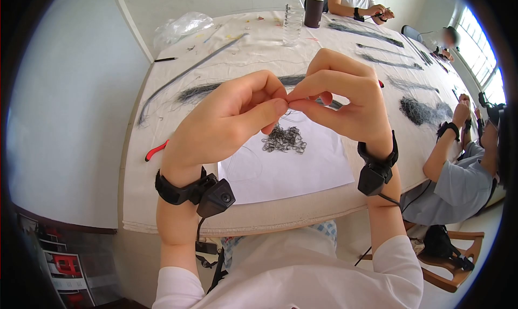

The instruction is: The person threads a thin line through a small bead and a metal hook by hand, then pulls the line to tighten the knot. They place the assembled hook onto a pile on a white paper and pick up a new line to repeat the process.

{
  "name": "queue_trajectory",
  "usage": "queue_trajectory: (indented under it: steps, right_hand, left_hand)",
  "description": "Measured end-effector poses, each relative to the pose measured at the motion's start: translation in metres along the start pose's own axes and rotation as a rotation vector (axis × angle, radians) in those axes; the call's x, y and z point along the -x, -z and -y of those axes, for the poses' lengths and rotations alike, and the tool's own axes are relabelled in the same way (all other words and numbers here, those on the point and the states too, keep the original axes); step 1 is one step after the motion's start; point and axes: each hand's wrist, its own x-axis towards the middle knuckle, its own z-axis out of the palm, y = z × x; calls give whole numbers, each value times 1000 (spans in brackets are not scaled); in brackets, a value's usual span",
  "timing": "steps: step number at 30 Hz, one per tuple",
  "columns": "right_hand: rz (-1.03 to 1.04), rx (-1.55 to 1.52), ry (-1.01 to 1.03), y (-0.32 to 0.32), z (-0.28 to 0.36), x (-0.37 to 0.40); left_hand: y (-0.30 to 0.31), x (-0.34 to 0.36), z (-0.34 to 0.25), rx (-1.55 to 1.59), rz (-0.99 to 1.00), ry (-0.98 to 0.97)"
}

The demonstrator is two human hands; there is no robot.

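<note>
Above the sheet of white paper (324, 169), my left hand (237, 112) and my right hand (345, 90) meet fingertip to fingertip. Each hand pinches with thumb and index finger; what lies between the tips is too small to make out. Below them on the paper is a pile of small dark curled pieces (284, 139). A faint thin looped strand (245, 163) rests on the paper's left part. Behind my hands stretches a bundle of dark wiry strands (197, 92), partly hidden by them.
Red-handled pliers (156, 150) lie left of the paper. A long grey rod (189, 70), a black pen (165, 59), a plastic bag (183, 28), a bottle (293, 19) and a dark tumbler (314, 9) are farther back. Other people sit at the right and far sides, near more strand bundles (423, 112).
</note>
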Motion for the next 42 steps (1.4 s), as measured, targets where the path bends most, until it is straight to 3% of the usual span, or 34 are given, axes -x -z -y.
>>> queue_trajectory:
  steps: [5,7,8,10,13,19,29,32,35,37,38,40,41,42]
  right_hand:
    - [-32,-15,-21,-1,1,-2]
    - [-67,41,39,0,-1,-4]
    - [-67,42,41,0,-1,-4]
    - [-112,58,73,0,-2,-4]
    - [-135,72,93,0,-3,-4]
    - [-108,84,85,2,-3,-4]
    - [-110,88,92,4,-2,-2]
    - [-118,84,0,5,-1,-1]
    - [-80,11,2,7,-6,-2]
    - [-140,-314,-60,2,-16,-3]
    - [-140,-314,-59,-3,-16,-2]
    - [-81,-854,-452,-21,-11,-3]
    - [27,-1038,-432,-35,-19,5]
    - [132,-1001,-403,-46,-19,9]
  left_hand:
    - [-1,-2,4,-14,-33,-52]
    - [-12,-8,12,22,-162,-296]
    - [-16,-9,13,22,-163,-298]
    - [-21,-9,14,305,-136,-183]
    - [-14,-1,-1,141,-109,-26]
    - [-14,-7,11,-47,-230,-264]
    - [-16,-4,9,-85,-300,-256]
    - [-15,-3,9,-96,-310,-263]
    - [-13,-2,7,-116,-305,-243]
    - [-14,-2,7,-90,-341,-280]
    - [-14,-1,6,-91,-341,-281]
    - [-15,0,5,8,-367,-299]
    - [-16,0,4,6,-364,-300]
    - [-16,1,4,11,-384,-341]
